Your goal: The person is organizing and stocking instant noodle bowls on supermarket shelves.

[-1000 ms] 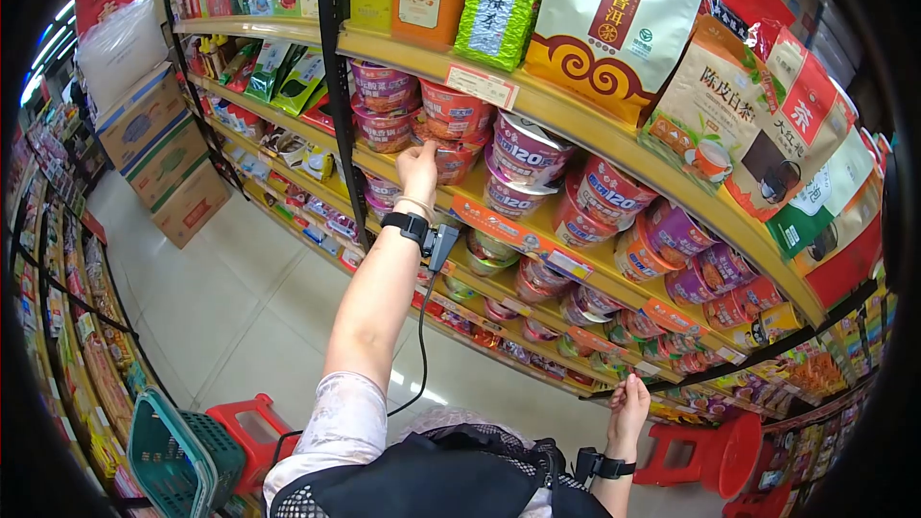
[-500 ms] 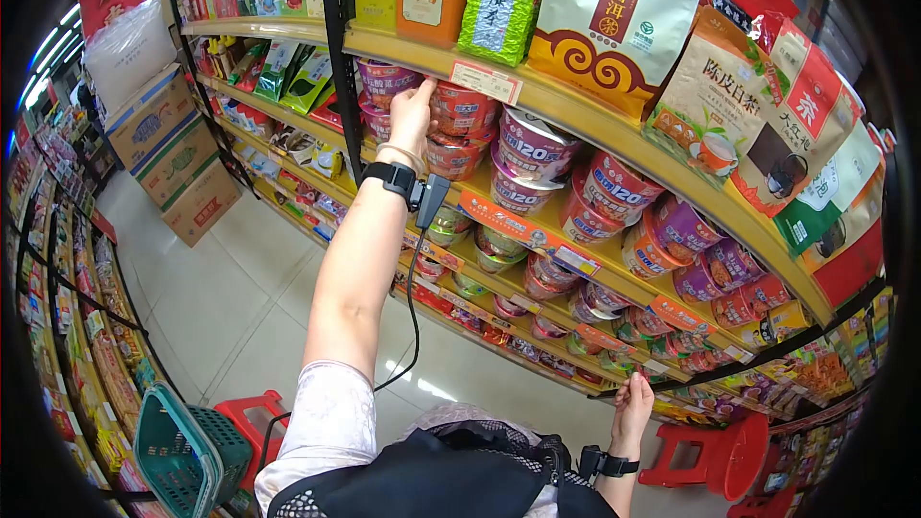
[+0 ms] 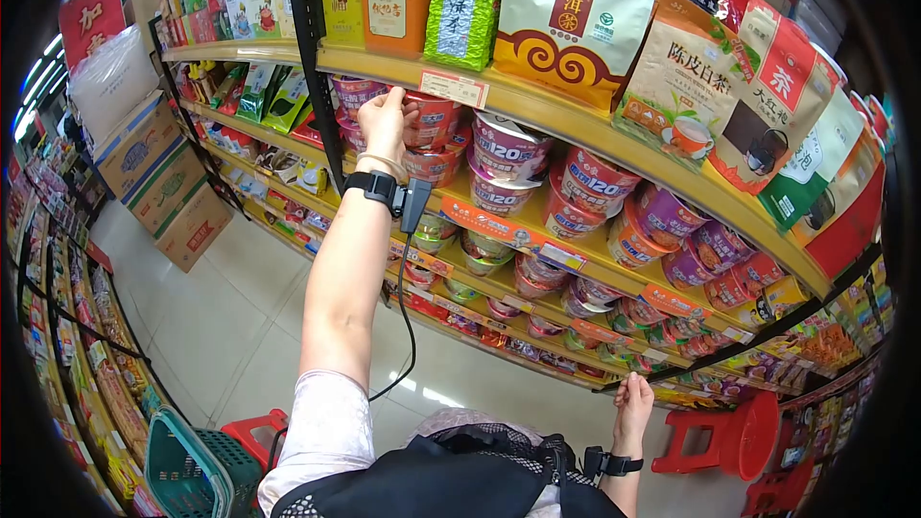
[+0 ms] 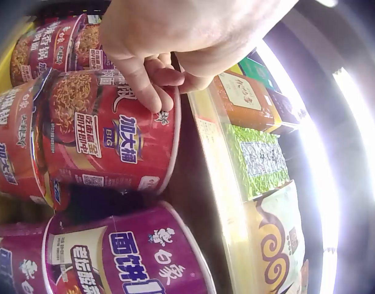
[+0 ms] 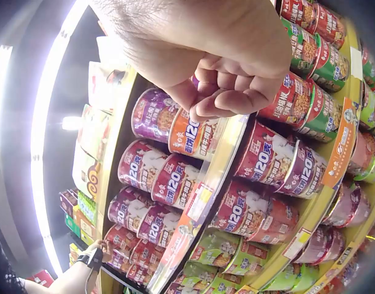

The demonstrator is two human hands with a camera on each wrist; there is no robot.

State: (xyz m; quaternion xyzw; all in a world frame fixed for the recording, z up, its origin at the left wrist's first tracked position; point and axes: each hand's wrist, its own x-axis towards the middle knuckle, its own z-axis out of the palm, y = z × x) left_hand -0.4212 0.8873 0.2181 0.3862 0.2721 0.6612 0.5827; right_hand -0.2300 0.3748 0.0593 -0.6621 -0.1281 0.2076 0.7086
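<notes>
Right hand nearest, fingers loosely curled, nothing held. Left hand at shelf's left end, fingers bent, tips against upper red tub near rim; cannot tell whether gripping. Tub stacked on lower red tub, purple tubs alongside. Cartons beyond shelf's left end.

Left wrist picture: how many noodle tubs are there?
6: red tub by the left hand, another red tub at left edge, purple tub at bottom middle, another purple tub at bottom left, two tubs at top left. Some may be hidden.
</notes>
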